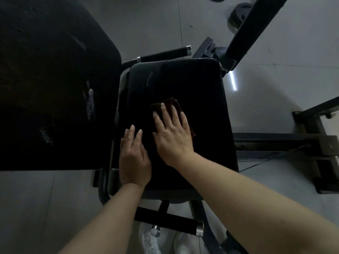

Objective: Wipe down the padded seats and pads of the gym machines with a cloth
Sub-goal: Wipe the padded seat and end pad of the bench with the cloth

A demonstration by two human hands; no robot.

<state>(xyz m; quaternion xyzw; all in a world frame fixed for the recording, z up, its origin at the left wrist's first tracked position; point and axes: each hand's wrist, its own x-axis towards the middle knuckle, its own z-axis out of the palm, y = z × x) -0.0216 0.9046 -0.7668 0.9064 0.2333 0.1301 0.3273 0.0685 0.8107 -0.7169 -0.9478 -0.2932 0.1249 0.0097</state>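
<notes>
A black padded seat (192,83) of a gym machine fills the middle of the head view. On it lies a dark brown cloth (171,104). My right hand (173,136) presses flat on the cloth with straight, spread fingers; most of the cloth is hidden under the palm. My left hand (134,158) rests flat on the seat's left part, just beside the right hand, fingers straight and holding nothing. A large black back pad (51,85) with worn, cracked patches stands to the left of the seat.
Black grip handles with chrome ends stick out beyond the seat (165,55) and below it (168,219). Dark frame bars (286,143) run to the right, a slanted bar (251,26) at the top right. Weight plates (238,13) lie on the grey floor. White shoes (152,241) show at the bottom.
</notes>
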